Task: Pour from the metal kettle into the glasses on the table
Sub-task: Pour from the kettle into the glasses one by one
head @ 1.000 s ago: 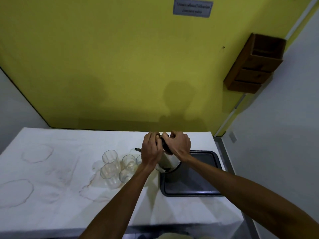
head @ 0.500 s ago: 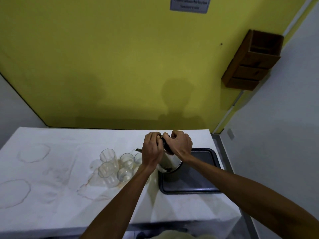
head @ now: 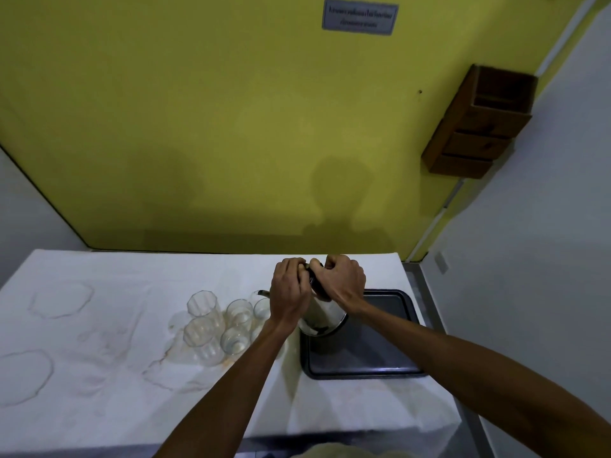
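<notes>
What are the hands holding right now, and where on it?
Both the left hand and the right hand grip the metal kettle at its dark top handle, tilting it, spout toward the glasses.

glasses [head: 218, 325] crowd centre (touching), left tablecloth [head: 99, 325] bare

A plain institutional pantry corner: a white-clothed table [head: 99, 375] stands against a yellow wall [head: 198, 110], a small printed sign [head: 359, 16] high above it, wooden wall pockets [head: 479, 122] to its right.
</notes>
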`<move>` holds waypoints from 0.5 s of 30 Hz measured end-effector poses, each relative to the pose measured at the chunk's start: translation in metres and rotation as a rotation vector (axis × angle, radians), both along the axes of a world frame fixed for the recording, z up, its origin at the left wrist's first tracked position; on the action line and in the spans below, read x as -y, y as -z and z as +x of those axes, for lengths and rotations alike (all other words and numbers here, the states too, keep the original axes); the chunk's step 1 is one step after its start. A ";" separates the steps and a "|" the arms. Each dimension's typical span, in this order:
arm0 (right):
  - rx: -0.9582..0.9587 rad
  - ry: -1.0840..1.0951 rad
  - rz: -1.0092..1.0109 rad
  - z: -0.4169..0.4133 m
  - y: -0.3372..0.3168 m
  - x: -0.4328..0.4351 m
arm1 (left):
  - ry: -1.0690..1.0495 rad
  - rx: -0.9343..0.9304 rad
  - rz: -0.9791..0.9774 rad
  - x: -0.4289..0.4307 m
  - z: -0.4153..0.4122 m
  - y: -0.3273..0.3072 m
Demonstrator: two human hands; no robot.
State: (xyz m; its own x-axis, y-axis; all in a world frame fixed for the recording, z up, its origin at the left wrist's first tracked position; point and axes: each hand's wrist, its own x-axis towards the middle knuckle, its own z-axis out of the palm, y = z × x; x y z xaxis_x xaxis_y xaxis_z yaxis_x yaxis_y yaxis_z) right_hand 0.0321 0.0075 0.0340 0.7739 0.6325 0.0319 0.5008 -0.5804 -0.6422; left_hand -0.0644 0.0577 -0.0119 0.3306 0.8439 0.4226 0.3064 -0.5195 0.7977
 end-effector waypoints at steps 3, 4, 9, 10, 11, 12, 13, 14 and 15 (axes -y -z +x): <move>-0.003 0.003 -0.001 0.001 0.001 0.000 | 0.016 -0.024 0.040 -0.001 0.001 -0.001; -0.003 0.004 0.002 0.001 0.001 0.000 | 0.016 -0.022 0.033 -0.002 0.001 -0.001; -0.001 -0.001 0.007 0.002 -0.002 -0.001 | 0.002 -0.024 0.012 -0.003 0.002 0.000; -0.001 -0.003 0.009 0.003 -0.002 -0.001 | 0.001 -0.024 0.011 -0.003 0.002 0.000; 0.000 -0.006 0.009 0.003 -0.003 -0.001 | 0.000 -0.024 0.013 -0.003 0.003 -0.001; 0.002 -0.009 0.007 0.003 -0.003 -0.001 | 0.000 -0.024 0.019 -0.004 0.003 -0.001; 0.007 -0.012 0.006 0.003 -0.004 -0.001 | -0.001 -0.023 0.022 -0.004 0.003 -0.001; 0.011 -0.014 0.005 0.003 -0.005 -0.002 | -0.003 -0.022 0.021 -0.004 0.004 -0.001; 0.017 -0.017 0.005 0.004 -0.005 -0.002 | -0.005 -0.022 0.014 -0.004 0.004 -0.001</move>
